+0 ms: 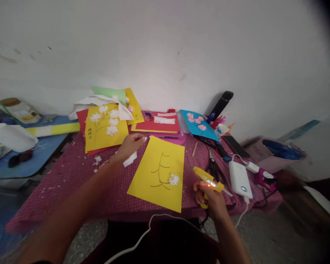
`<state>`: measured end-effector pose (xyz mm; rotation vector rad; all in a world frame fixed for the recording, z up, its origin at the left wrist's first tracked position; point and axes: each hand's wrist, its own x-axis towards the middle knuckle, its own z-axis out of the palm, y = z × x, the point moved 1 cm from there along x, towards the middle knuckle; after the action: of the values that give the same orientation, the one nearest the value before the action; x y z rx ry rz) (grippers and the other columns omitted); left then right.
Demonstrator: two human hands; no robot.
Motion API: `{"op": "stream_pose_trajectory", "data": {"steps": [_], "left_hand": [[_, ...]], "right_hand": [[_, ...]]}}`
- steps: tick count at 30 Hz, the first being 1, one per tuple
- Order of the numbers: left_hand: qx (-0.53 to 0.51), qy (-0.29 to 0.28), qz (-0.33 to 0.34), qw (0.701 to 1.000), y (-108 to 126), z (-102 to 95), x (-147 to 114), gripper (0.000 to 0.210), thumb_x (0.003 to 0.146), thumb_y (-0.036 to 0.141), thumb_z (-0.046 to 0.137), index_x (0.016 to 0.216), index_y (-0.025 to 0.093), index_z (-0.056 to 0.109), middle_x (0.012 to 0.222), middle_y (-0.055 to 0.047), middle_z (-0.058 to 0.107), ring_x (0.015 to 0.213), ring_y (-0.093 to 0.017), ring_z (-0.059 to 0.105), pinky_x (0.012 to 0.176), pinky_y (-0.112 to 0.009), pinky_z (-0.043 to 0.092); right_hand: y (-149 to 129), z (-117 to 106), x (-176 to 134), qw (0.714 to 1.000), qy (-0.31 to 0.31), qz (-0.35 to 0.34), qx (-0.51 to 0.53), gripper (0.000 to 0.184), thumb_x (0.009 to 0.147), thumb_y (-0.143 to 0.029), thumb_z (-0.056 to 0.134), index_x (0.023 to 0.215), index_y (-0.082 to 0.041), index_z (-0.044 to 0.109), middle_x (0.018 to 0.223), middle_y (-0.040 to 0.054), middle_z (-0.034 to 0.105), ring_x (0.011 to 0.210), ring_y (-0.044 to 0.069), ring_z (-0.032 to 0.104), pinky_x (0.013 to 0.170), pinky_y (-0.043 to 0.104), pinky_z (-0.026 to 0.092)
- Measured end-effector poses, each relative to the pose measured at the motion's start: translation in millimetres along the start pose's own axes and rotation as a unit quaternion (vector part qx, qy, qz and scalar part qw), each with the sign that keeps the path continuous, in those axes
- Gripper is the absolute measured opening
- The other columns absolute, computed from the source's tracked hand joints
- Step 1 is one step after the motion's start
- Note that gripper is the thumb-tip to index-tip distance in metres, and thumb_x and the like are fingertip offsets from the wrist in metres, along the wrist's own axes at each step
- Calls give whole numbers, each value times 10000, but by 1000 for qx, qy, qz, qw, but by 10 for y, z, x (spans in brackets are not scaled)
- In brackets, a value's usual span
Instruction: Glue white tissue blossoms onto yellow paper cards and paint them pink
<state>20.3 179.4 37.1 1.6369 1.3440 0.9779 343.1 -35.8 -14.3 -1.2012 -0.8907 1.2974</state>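
A bright yellow rectangular paper sheet [144, 172] lies at the centre of the frame, its thin dark branch drawing facing up and uncovered—presumably set there so both hands can reach it. One ruffled white paper flower [173, 179] sits at its lower right, beside a drawn twig.

The person's left hand [130, 145], just off the sheet's upper left edge, has thumb and forefinger together on a small white paper scrap [145, 139]; its exact shape is too blurred to tell. A fingertip pinch would suit so light a piece.

At the lower right, the right hand [211, 196] has its fingers wrapped around the handle of a yellow plastic glue gun [199, 172]. The nozzle points up and left, just beside the sheet's right edge—a position that likely keeps stray glue off the paper. Black-handled metal scissors [215, 168] lie behind the gun, probably for easy reach.
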Motion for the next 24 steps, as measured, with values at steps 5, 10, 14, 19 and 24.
{"op": "stream_pose_trajectory", "data": {"steps": [5, 10, 14, 19, 24], "left_hand": [[-368, -81, -190, 906, 40, 389, -1041, 433, 689, 413, 875, 964, 137, 686, 853, -47, 701, 640, -87, 589, 620, -232, 432], [-408, -127, -211, 879, 160, 715, -1558, 385, 741, 401, 858, 957, 124, 700, 874, -71, 719, 652, -87, 620, 597, -215, 443], [-396, -142, -198, 885, 262, 852, -1647, 388, 749, 417, 843, 959, 125, 699, 862, -56, 706, 650, -98, 626, 599, -231, 465], [-341, -177, -164, 908, 329, 988, -1784, 377, 794, 443, 785, 996, 140, 689, 806, -23, 670, 654, -111, 615, 619, -255, 485], [-273, -229, -149, 922, 391, 1145, -1983, 300, 824, 424, 734, 952, 156, 686, 787, -17, 660, 645, -112, 598, 641, -266, 489]], "right_hand": [[30, -16, 21, 1000, 4, -3, -16, 389, 932, -506, 651, 761, -159, 692, 419, -30, 497, 397, 119, 483, 420, 234, 336], [0, 142, -35, 999, 25, -26, 21, 274, 813, -416, 796, 898, -185, 675, 662, -8, 670, 410, 92, 483, 427, 244, 395], [-86, 450, -196, 999, 41, -10, 22, 296, 751, -341, 827, 942, -214, 639, 938, 23, 735, 452, 83, 554, 443, 241, 422], [-150, 727, -383, 998, 52, 14, -19, 285, 736, -359, 795, 914, -214, 626, 845, 1, 701, 467, 95, 538, 443, 242, 432], [-98, 667, -510, 998, 59, 30, -3, 308, 731, -421, 795, 894, -219, 630, 669, -34, 620, 461, 112, 523, 457, 247, 433]]}}
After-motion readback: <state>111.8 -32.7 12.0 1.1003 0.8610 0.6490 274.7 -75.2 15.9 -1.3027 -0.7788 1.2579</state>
